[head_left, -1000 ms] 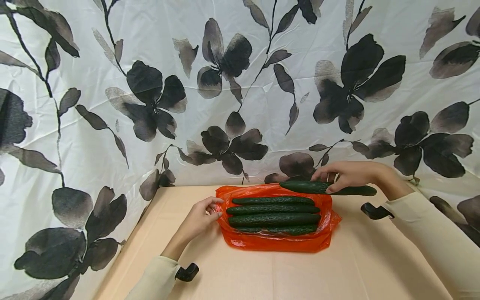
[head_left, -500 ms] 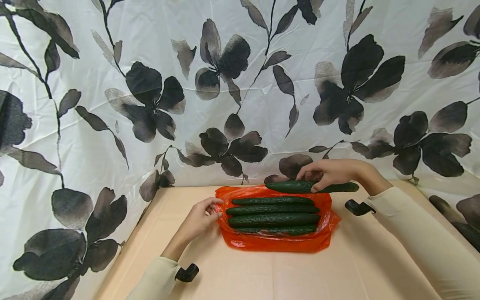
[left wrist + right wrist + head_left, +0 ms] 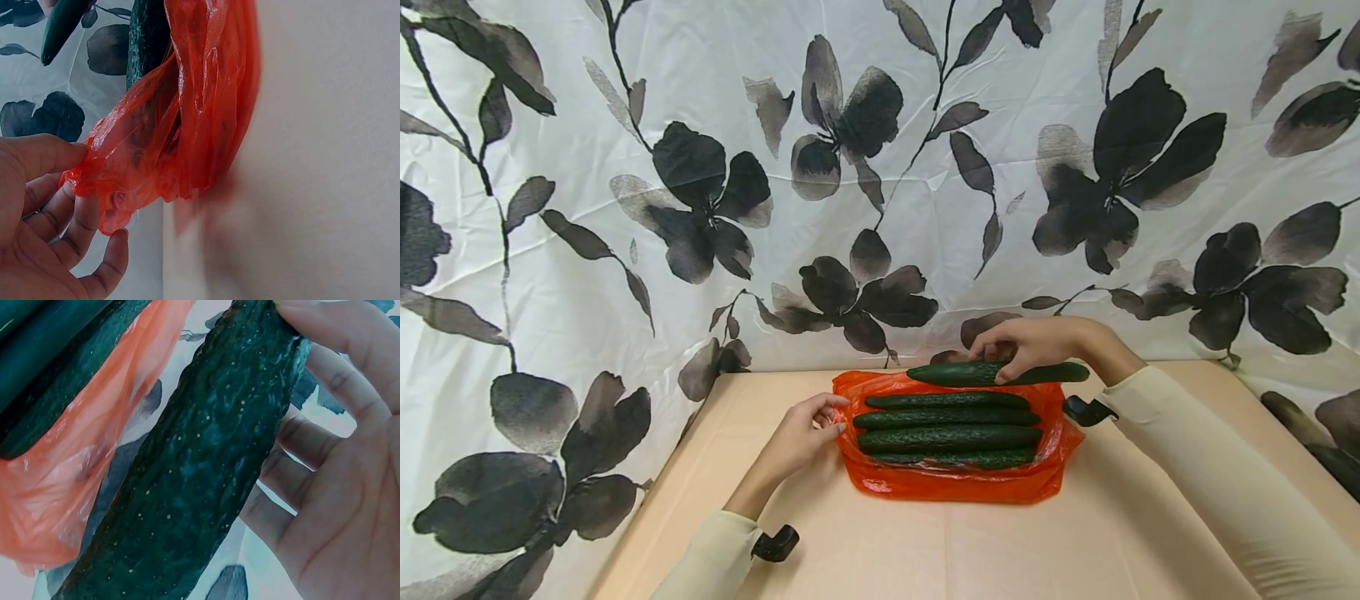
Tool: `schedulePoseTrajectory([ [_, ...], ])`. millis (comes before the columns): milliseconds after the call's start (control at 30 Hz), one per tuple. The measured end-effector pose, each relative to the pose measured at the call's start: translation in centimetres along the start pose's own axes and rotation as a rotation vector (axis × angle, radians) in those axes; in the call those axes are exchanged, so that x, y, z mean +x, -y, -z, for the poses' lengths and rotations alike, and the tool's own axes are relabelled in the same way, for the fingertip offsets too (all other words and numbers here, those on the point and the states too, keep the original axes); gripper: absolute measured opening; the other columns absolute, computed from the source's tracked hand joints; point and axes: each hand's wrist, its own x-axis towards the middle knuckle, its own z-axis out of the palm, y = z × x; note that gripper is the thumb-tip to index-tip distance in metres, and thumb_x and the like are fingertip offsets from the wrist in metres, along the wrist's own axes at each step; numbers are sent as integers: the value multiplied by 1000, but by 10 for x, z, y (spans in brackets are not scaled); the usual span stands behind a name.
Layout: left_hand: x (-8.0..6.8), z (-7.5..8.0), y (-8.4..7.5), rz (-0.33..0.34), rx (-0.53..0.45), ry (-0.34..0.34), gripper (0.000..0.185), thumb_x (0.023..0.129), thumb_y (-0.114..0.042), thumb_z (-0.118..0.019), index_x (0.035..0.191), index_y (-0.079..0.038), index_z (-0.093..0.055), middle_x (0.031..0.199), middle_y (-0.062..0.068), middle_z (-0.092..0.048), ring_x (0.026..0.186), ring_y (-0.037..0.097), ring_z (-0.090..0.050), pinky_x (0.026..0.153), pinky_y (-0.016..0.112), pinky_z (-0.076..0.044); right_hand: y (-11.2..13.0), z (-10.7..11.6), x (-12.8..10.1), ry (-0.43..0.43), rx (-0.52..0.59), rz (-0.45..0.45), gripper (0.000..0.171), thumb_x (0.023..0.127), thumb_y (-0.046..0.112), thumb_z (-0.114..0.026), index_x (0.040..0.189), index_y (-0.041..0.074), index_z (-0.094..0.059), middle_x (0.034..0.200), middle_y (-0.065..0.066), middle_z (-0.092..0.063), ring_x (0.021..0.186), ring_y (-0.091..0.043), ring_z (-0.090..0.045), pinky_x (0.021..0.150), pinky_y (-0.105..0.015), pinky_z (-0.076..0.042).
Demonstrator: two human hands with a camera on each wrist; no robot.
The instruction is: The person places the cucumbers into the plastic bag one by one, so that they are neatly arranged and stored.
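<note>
Left hand [image 3: 801,433] pinches the left edge of an orange bag [image 3: 951,483] between its fingers [image 3: 53,153] on the worktop [image 3: 925,542]; right of them lie cucumbers [image 3: 947,438], while the right hand [image 3: 1030,343] grips another cucumber [image 3: 958,373] above the bag's far edge.

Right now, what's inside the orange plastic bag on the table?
The orange bag holds four cucumbers lying side by side lengthwise. The nearest is partly hidden behind the front fold. Anything beneath them is covered. A fifth cucumber is outside it, gripped by the right hand above the far edge.
</note>
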Motion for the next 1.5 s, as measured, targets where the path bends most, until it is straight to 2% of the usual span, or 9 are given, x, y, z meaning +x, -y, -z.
schedulePoseTrajectory([
  [333,-2,-1,-1,0,-4,1,35,87,1,-73,121,-3,-68,87,2,-62,78,18,-57,66,24,-47,6,-4,19,1,-44,3,46,91,18,-74,136,22,-63,109,-5,-61,93,-21,-52,84,-35,-47],
  [500,-3,-2,-2,0,-1,-3,35,87,1,-73,121,-2,-68,87,3,-62,78,18,-58,67,24,-47,7,-7,30,2,-76,11,48,92,23,-74,138,19,-62,115,-1,-61,97,-20,-54,89,-36,-48],
  [633,-7,2,-2,-8,1,6,35,87,1,-73,121,-2,-68,88,3,-62,78,18,-58,65,24,-47,13,-15,35,5,-56,-2,50,93,25,-74,140,19,-61,118,-1,-60,99,-20,-55,92,-36,-48],
  [833,-13,6,-1,-21,-9,22,35,87,1,-72,121,-2,-68,88,3,-62,78,18,-58,64,23,-47,21,-28,43,13,-22,27,50,94,24,-73,142,15,-59,120,-2,-61,100,-20,-55,91,-36,-49],
  [1067,-19,11,1,-37,-10,41,34,87,1,-72,121,-2,-68,88,3,-62,78,18,-57,64,23,-47,29,-40,51,-2,-29,22,47,93,26,-73,139,22,-62,117,2,-65,102,-17,-60,92,-35,-51],
  [1500,-24,12,3,-34,-9,36,33,87,0,-73,120,-4,-69,87,2,-62,78,18,-57,65,23,-47,29,-59,68,4,-65,-18,47,94,27,-72,139,19,-61,123,-1,-62,106,-18,-59,95,-39,-50],
])
